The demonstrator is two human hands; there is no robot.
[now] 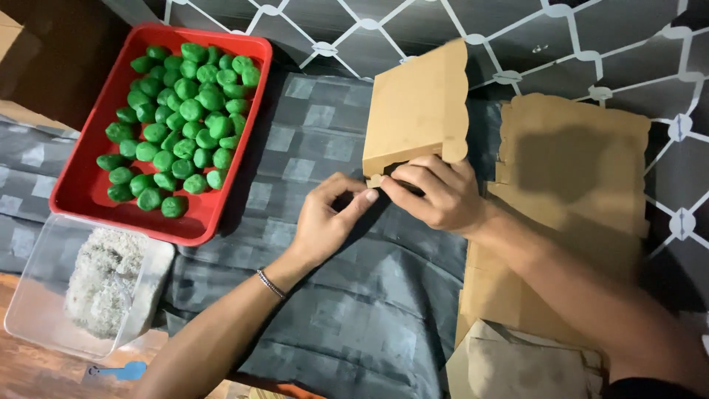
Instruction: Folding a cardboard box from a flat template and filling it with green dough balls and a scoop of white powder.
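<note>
Both my hands work on a brown cardboard box piece [417, 111] with a scalloped edge, held partly folded above a dark checked cloth [347, 295]. My right hand [436, 193] pinches its lower edge near a small tab. My left hand [329, 218], with a thin bracelet on the wrist, touches the same tab with its fingertips from the left.
A red tray [85, 188] with several green balls [181, 122] sits at the left. Below it stands a clear plastic container [33, 310] of white shredded stuff. Flat brown cardboard sheets [583, 170] lie stacked at the right, on a grey patterned mat [443, 29].
</note>
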